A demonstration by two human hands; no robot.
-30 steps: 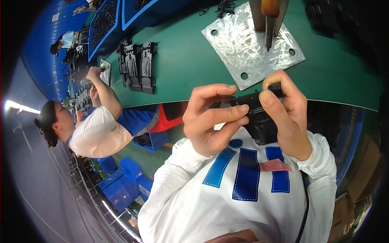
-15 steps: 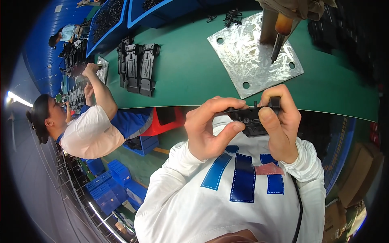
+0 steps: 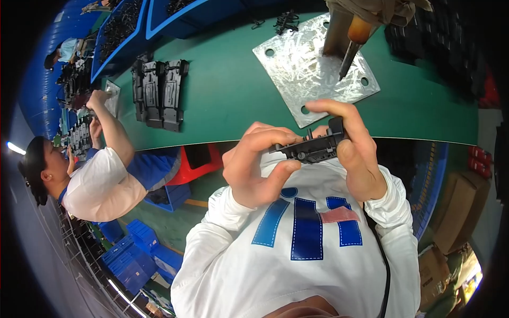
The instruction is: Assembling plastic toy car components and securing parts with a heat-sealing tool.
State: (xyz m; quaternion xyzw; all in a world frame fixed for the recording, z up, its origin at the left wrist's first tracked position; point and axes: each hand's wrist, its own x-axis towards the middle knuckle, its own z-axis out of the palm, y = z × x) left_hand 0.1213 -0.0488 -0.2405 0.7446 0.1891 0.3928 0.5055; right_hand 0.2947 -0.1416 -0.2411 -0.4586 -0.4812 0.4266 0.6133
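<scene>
While the green table [image 3: 217, 100] beyond the white shirt [image 3: 265, 270] bears a metal plate [image 3: 297, 74], the left hand [image 3: 253, 165] pinches and the right hand [image 3: 361, 153], more open, loosely holds opposite ends of the black part [image 3: 321, 146], just short of the table; a steady grip clear of its posts [image 3: 309, 134] seems wisest.

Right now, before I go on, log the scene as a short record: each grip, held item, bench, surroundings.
Left grip: thumb and fingers on the part's left end
Right grip: at the part's right end
Held item: black part, in front of the bench edge
Bench: green; metal plate, row of black parts
Tool: orange-handled pointed tool, tip down over the plate
Surroundings: blue bins; another person at left
</scene>
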